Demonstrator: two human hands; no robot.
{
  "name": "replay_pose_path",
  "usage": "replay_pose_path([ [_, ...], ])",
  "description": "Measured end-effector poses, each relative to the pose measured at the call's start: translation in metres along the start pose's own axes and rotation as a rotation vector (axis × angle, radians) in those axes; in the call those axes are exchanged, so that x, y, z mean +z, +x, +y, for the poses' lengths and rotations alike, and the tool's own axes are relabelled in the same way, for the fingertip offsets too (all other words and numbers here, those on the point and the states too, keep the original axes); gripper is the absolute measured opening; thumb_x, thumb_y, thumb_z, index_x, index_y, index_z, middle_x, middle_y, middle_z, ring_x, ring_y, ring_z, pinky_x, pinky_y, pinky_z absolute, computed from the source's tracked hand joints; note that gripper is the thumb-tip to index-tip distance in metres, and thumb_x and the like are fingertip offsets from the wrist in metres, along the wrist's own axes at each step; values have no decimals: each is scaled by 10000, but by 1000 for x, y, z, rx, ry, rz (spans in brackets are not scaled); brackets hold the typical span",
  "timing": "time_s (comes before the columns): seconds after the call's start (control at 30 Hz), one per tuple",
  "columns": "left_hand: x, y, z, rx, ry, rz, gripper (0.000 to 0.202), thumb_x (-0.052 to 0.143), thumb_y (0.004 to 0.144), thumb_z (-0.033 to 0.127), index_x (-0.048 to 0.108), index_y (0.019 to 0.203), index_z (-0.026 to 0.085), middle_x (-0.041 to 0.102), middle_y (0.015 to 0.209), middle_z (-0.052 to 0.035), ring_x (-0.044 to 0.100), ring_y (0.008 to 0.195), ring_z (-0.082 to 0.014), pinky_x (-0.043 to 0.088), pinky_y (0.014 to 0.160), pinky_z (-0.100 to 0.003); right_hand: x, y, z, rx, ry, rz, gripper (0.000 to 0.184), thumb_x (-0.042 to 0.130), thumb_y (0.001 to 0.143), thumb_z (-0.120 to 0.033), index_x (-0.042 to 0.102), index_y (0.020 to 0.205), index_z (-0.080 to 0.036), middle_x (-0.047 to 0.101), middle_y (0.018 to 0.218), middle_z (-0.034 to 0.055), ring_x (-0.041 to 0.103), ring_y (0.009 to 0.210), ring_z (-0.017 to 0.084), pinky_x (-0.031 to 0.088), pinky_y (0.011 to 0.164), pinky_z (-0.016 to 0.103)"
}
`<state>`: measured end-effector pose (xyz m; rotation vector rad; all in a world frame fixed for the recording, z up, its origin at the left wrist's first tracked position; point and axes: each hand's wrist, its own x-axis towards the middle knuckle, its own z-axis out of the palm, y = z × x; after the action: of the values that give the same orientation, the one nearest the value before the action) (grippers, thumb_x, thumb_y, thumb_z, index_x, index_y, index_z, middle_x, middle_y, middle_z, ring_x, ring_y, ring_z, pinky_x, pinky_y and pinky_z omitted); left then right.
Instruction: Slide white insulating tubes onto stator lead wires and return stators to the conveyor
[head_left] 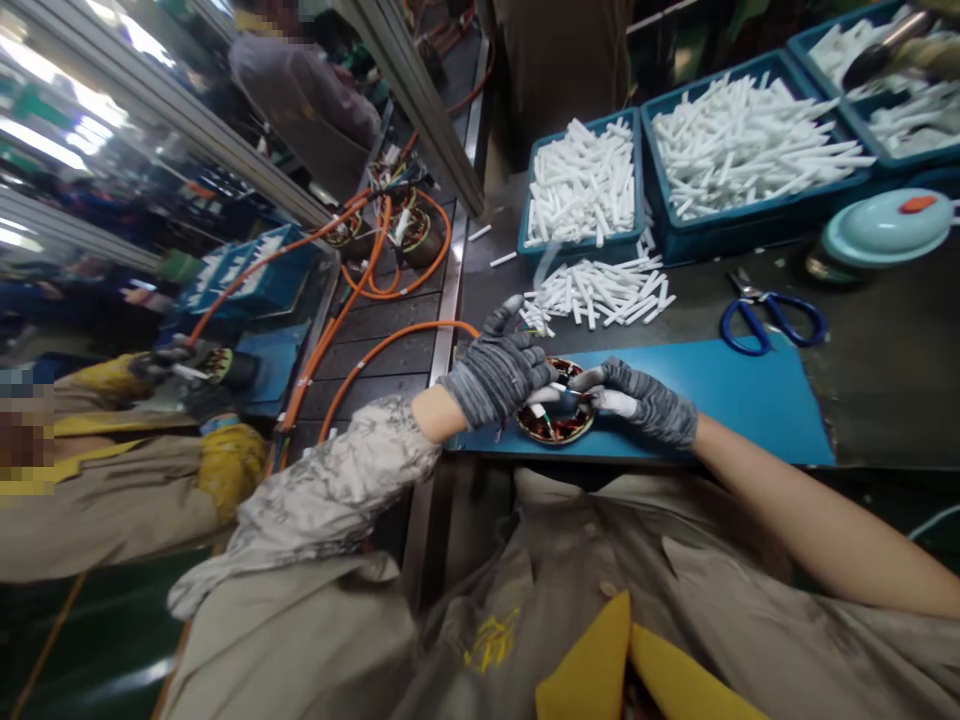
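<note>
A round motor stator (556,430) with dark red copper windings rests on a blue mat (739,395), close to the bench's front edge. My left hand (501,375), in a grey knitted glove, reaches over its left side, with thumb and fingers closed on a thin wire lead. From the right, my right hand (645,402), gloved alike, pinches the same lead above the windings. A short white sleeve (564,389) shows on the lead between both hands. Another white piece (538,411) sits inside the stator ring. My fingertips partly hide the lead's ends.
Loose white tubes (600,293) lie beyond the mat, before blue bins (652,235) heaped with more. Blue-handled scissors (772,318) and a lidded cup (881,235) stand right. Orange cables (397,335) and other stators (416,235) occupy the conveyor at left, where a co-worker (150,440) works.
</note>
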<state>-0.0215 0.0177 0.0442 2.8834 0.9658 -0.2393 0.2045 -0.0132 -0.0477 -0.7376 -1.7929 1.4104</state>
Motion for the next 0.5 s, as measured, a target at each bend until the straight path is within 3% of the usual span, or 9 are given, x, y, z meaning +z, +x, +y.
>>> replay_pose_path([
  [0.13, 13, -18, -8, -49, -199, 20, 349, 505, 1030, 434, 762, 979, 205, 728, 893, -48, 650, 935, -223, 461, 1016, -447, -9, 11, -5, -69, -268, -131, 377, 562, 978, -476, 784, 1108, -200, 796, 974, 76, 693, 862, 222, 494, 847, 371],
  [0.2, 20, -22, -9, -61, -399, 39, 350, 501, 1027, 419, 751, 990, 177, 735, 916, -55, 653, 911, -208, 489, 958, -402, -11, 14, -7, -31, -360, -169, 408, 556, 976, -499, 806, 1049, -185, 791, 905, 91, 674, 805, 220, 475, 812, 369],
  [0.37, 21, -23, -3, -162, -905, 143, 268, 534, 974, 358, 714, 961, 160, 734, 951, -61, 662, 936, -203, 519, 936, -379, -5, 17, -16, 161, -239, -266, 401, 563, 964, -508, 805, 1007, -191, 791, 907, 53, 677, 796, 193, 476, 774, 314],
  [0.5, 13, -20, 4, -206, -902, 186, 271, 531, 964, 374, 699, 958, 160, 719, 945, -67, 660, 918, -204, 532, 907, -384, 1, 25, -25, 229, -586, -289, 395, 575, 949, -530, 818, 1028, -229, 783, 942, 83, 665, 859, 240, 452, 807, 351],
])
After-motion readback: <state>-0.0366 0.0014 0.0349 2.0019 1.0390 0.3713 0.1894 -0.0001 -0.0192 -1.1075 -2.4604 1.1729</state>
